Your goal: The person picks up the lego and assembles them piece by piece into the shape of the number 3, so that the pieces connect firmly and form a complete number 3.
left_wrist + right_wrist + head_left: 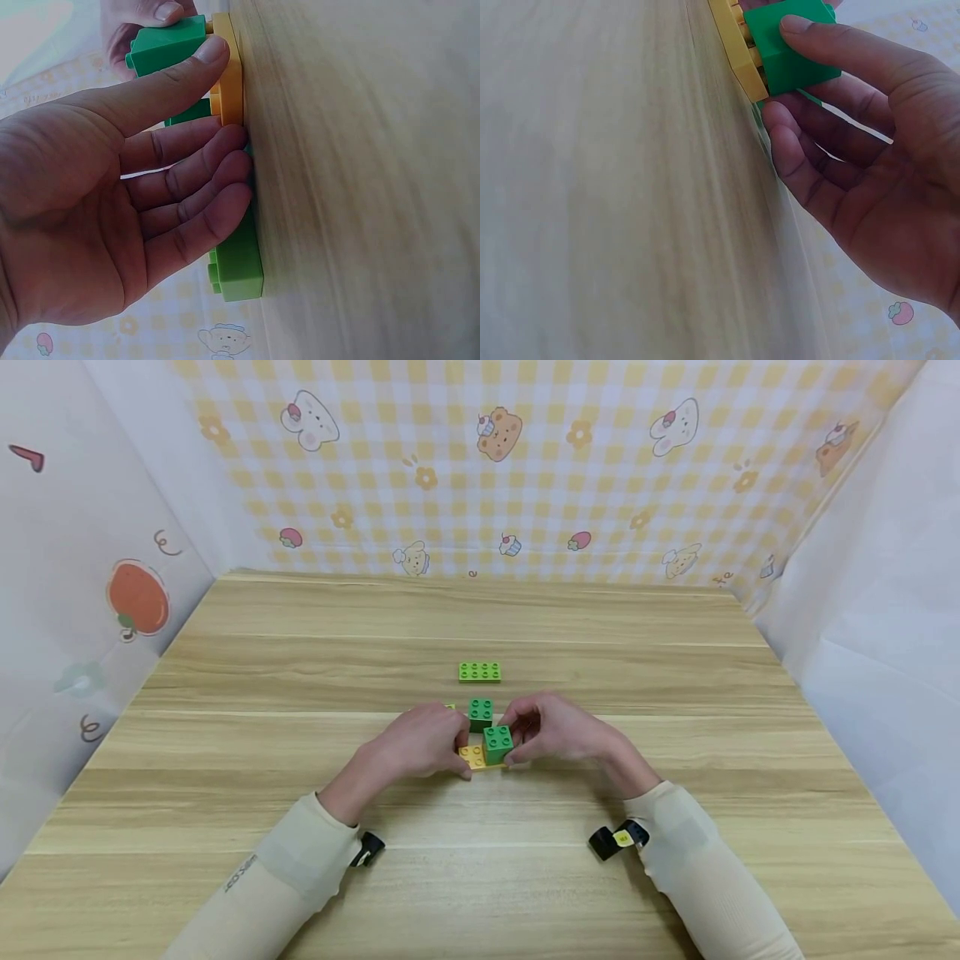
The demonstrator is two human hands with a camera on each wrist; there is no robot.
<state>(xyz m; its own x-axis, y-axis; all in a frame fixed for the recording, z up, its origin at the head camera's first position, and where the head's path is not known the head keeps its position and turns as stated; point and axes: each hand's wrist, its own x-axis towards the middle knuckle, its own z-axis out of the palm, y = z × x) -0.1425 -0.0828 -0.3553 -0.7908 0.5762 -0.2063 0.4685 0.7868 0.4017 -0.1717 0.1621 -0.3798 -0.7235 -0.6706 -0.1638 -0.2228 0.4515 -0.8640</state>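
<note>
Head view: right hand (564,728) pinches a green block (498,745) between thumb and fingers, at the right end of the orange plate (471,757) (can't tell if fully seated); left hand (422,740) grips the plate's left end, thumb nearside.

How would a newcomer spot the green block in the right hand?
Start at the wooden table and go to its middle, where the left hand grips a flat yellow brick. Over that brick's right end, the right hand pinches the green block. Unlike the similar block just beyond, it has the yellow brick underneath.
</note>
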